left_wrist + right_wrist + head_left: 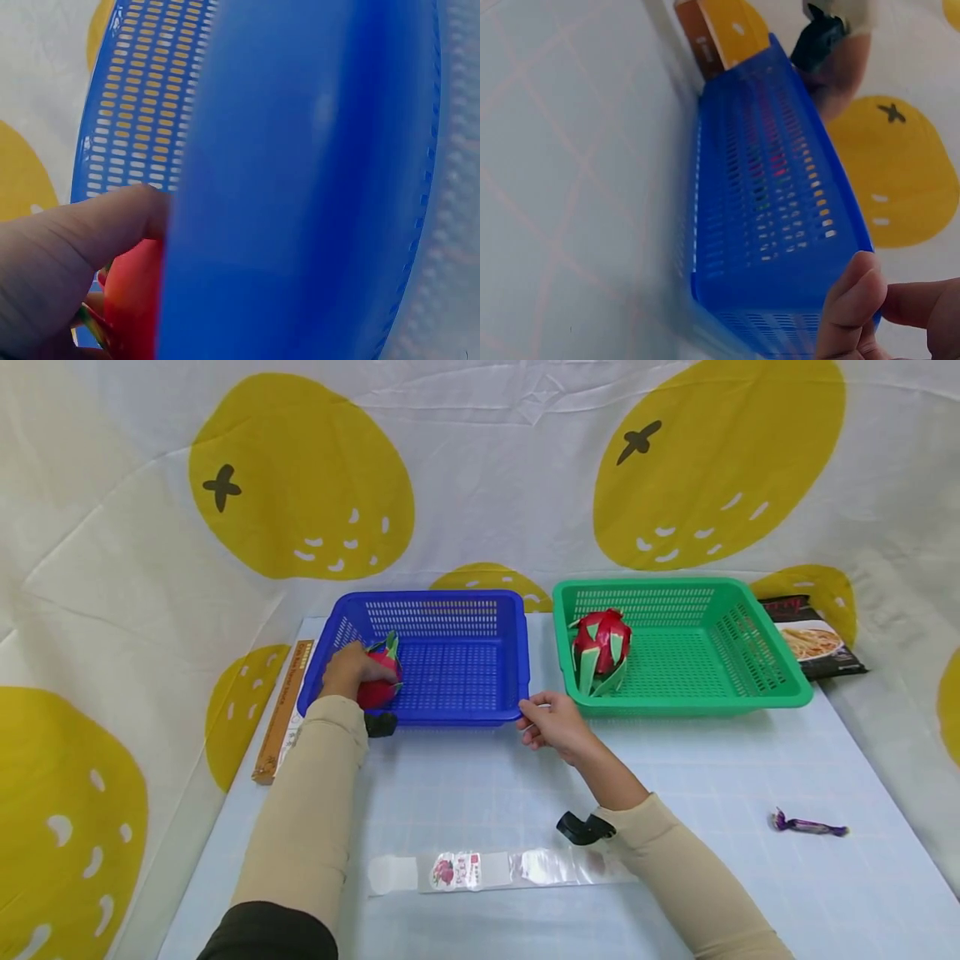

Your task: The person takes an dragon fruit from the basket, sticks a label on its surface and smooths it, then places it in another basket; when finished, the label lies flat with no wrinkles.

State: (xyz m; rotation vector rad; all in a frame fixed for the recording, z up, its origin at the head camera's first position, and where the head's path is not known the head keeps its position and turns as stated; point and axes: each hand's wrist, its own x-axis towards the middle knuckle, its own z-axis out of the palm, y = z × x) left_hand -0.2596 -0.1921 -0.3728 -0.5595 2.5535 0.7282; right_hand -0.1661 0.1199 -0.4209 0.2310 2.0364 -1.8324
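In the head view, the left hand is gripping a dragon fruit in the left part of the blue basket, which is sitting left of centre in the frame. The left wrist view is showing the thumb stretching over the red skin at the lower left, while the blue wall is hiding much of the fruit and of the other fingers. The right hand, near the middle of the head view, is pinching the basket's rim at its lower right corner.

Right of centre, a green basket is standing just beside the blue one, and a second dragon fruit is lying inside near its left wall. A black food packet is resting at the right, partly behind the green basket. At the left, a long brown box is lying beside the blue basket, slanting upward to the right.

Along the lower middle, a clear strip with labels is lying flat on the pale tabletop, its right end reaching the right sleeve. A purple wrapper is lying at the lower right. Behind everything, a white cloth is displaying large yellow fruit shapes.
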